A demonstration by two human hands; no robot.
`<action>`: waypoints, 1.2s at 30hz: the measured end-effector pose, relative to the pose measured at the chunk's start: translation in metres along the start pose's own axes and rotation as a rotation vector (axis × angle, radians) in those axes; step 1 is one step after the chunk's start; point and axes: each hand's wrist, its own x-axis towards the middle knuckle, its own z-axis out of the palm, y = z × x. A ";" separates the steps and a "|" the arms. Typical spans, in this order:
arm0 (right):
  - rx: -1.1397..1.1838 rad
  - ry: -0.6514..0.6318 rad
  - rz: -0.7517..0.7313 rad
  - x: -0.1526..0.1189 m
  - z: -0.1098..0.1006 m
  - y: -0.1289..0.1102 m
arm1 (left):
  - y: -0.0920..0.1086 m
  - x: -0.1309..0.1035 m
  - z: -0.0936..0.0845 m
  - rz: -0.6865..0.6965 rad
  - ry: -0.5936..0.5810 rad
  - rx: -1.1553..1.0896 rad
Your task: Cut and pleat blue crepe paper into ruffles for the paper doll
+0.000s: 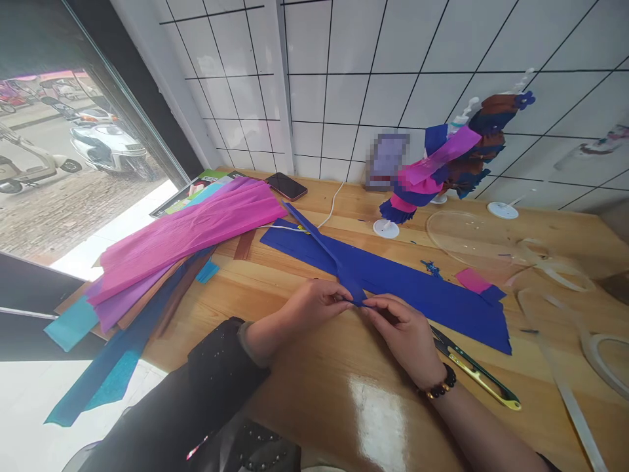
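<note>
My left hand (322, 303) and my right hand (400, 331) meet at the middle of the table, both pinching the near end of a narrow blue crepe paper strip (339, 255). The strip runs up and away to the left, twisted or folded along its length. Beneath and behind it lies a wide flat sheet of blue crepe paper (417, 295), stretching to the right. Beside my right wrist rests a green and yellow cutter knife (476, 370). The exact spot between my fingertips is partly hidden.
Pink crepe paper (196, 236) lies over other coloured sheets on the left. A phone (286, 186) and white cord (334, 203) are at the back. Dolls in paper skirts (432, 167) stand back right, near a clear plastic disc (472, 239), a pink scrap (472, 280) and a tape roll (609, 360).
</note>
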 end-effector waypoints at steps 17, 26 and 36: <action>0.083 -0.059 0.019 0.001 0.000 -0.001 | 0.007 -0.001 -0.003 0.051 -0.045 -0.035; 0.073 -0.077 0.041 -0.001 0.003 -0.006 | 0.005 -0.001 0.001 -0.067 -0.083 -0.079; 0.173 -0.044 0.171 0.001 0.001 -0.004 | 0.008 -0.001 -0.001 0.033 0.048 -0.035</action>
